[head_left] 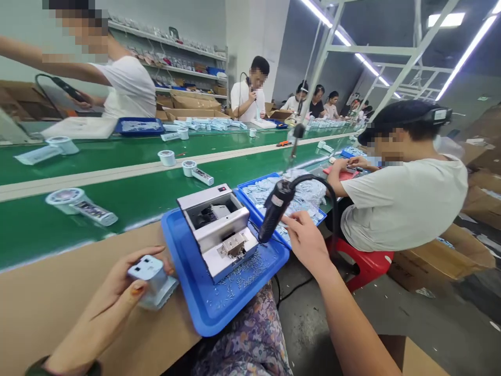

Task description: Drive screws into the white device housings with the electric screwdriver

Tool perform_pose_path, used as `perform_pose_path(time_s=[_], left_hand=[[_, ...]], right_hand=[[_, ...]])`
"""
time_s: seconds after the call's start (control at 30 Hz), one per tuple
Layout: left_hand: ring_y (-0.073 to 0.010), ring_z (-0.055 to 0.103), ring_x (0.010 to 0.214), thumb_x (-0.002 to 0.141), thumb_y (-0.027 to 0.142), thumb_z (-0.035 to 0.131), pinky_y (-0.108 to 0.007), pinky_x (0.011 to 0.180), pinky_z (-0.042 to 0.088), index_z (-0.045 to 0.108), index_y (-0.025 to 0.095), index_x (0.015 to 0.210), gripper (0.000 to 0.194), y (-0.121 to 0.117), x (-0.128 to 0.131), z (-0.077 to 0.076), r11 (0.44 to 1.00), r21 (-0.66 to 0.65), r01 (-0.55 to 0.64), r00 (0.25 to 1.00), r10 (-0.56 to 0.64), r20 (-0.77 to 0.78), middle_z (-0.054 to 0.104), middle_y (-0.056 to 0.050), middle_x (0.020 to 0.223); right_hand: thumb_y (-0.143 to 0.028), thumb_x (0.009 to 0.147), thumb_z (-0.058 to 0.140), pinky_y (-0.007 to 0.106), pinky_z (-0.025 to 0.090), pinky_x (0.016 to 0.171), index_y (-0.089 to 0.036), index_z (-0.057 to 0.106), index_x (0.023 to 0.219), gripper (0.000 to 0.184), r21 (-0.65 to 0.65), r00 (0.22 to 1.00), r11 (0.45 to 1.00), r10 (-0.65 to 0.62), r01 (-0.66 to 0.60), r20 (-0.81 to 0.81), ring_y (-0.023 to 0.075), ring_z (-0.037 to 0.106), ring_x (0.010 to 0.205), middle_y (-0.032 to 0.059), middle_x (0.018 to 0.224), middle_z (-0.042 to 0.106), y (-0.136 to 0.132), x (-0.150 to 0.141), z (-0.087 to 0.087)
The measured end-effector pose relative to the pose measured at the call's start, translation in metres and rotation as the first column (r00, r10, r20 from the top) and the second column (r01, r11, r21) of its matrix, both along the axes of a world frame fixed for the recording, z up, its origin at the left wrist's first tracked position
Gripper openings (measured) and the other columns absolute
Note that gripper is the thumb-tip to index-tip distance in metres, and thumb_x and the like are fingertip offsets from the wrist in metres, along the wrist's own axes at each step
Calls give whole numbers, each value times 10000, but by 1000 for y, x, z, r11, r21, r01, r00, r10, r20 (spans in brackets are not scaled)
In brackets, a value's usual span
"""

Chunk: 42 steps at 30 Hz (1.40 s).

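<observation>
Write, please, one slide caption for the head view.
Left hand holding a pale blue housing near a screw feeder; right hand by a black electric screwdriver.

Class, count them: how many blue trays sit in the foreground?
2. The first tray lies under the metal machine, with loose screws in it; the second tray, just beyond, holds pale pieces. Farther trays are left out; some may be hidden.
</observation>
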<state>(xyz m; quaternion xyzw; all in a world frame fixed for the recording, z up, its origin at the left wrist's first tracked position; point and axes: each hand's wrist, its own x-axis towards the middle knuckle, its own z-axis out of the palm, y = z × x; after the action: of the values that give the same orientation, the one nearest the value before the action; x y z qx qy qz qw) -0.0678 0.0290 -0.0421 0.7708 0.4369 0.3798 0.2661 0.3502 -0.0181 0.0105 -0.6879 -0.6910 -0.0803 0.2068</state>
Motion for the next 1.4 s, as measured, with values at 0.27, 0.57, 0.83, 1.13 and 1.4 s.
perform_pose_path(time_s=[0.27, 0.57, 0.83, 1.13, 1.4], left_hand=[[-232, 709, 882, 996, 695, 634, -314, 781, 590, 675, 190, 1312, 597, -28, 36, 15, 957, -104, 272, 917, -225, 329, 741, -108, 1056], [-278, 725, 1146, 1002, 630, 684, -359, 1020, 592, 687, 233, 1420, 576, -33, 34, 17, 959, -113, 261, 901, -200, 386, 761, -117, 1316], [-350, 696, 1266, 959, 789, 601, -449, 1137, 556, 617, 221, 1523, 802, -26, 43, 24, 945, -59, 321, 902, -286, 322, 700, -151, 1452], [-210, 695, 783, 1035, 542, 613, -299, 717, 591, 647, 241, 1321, 416, -26, 45, -10, 999, -10, 51, 959, -47, 278, 730, -60, 999], [-230, 717, 820, 1011, 518, 650, -298, 728, 597, 644, 283, 1291, 366, -22, 38, -8, 993, -4, 119, 958, -114, 263, 739, -44, 983]], right_hand=[[-83, 975, 684, 260, 606, 719, -256, 757, 1087, 219, 610, 894, 750, 424, -255, -146, 146, 714, 784, 31, 916, 733, -45, -110, 25], [-102, 1041, 599, 333, 533, 652, -158, 799, 1151, 235, 419, 855, 751, 496, -510, 152, 205, 688, 777, 91, 936, 788, -34, -181, 33], [-69, 1037, 576, 390, 568, 819, -133, 731, 1332, 339, 303, 790, 731, 591, -611, 167, 239, 687, 990, 109, 1221, 807, -29, -167, 28], [-386, 991, 676, 361, 545, 929, -246, 613, 1300, 345, 596, 488, 790, 466, 147, -738, 207, 661, 1048, 80, 1144, 684, 15, -99, -5], [-636, 695, 894, 358, 574, 636, -195, 655, 1093, 640, 376, 171, 868, 445, -325, -879, 162, 617, 582, -36, 670, 635, 77, -41, 21]])
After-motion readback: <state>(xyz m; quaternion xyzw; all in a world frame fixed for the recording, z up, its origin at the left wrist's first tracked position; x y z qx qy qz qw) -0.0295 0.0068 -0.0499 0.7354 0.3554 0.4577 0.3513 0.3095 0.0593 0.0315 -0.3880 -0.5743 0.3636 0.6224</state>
